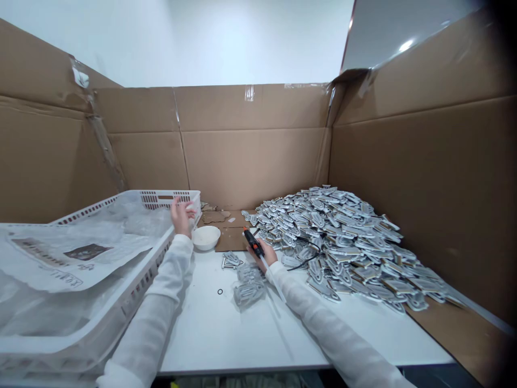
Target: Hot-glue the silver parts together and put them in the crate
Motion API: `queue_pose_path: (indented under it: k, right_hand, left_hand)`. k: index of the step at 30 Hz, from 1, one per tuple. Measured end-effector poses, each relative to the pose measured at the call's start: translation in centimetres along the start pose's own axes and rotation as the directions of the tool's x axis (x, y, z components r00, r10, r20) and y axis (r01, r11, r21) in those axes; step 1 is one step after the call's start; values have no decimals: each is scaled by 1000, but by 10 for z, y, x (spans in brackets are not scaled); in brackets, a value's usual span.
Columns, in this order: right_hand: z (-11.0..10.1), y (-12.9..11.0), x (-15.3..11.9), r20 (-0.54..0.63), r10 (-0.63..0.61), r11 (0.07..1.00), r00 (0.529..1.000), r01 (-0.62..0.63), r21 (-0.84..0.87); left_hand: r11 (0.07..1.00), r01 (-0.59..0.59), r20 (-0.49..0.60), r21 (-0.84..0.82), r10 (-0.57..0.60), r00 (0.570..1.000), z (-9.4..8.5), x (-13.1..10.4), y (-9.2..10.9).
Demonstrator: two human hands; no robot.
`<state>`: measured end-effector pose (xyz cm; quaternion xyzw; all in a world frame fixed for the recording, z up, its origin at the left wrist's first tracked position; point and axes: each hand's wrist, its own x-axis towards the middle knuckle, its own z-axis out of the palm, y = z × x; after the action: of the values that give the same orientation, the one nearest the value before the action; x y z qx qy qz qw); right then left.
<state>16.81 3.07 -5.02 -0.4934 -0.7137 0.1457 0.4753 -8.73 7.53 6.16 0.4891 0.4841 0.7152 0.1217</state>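
My right hand (267, 253) is wrapped round a black glue gun (253, 242) with an orange tip pointing up and away from me. A long whitish glue stick (274, 281) sticks out of its rear end, over my wrist. My left hand (181, 216) is raised at the basket's far right corner with its fingers apart and nothing in them. Just right of it stands a white bowl (205, 238); its contents cannot be made out. Clear bags of grey parts (248, 288) lie on the table below the glue gun, and a few loose flat grey pieces (231, 260) lie beside them.
A white plastic basket (121, 318) with clear bags and a printed sheet (81, 253) fills the left. Right is a big heap of flat grey pieces (343, 237), with a black cable (305, 262) at it. A small black ring (220, 291) lies on the white table (226, 339). Cardboard walls (250, 156) surround it.
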Motion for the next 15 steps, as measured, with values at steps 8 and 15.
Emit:
queue_pose_path:
  k: [8, 15]
  right_hand:
    - [3, 6, 0, 2, -6, 1000, 1000, 6, -29]
    - [-1, -2, 0, 15, 19, 999, 1000, -18, -49]
  left_hand:
    - [472, -395, 482, 788, -76, 873, 0, -32, -49]
    - [458, -373, 436, 807, -36, 899, -4, -29, -48]
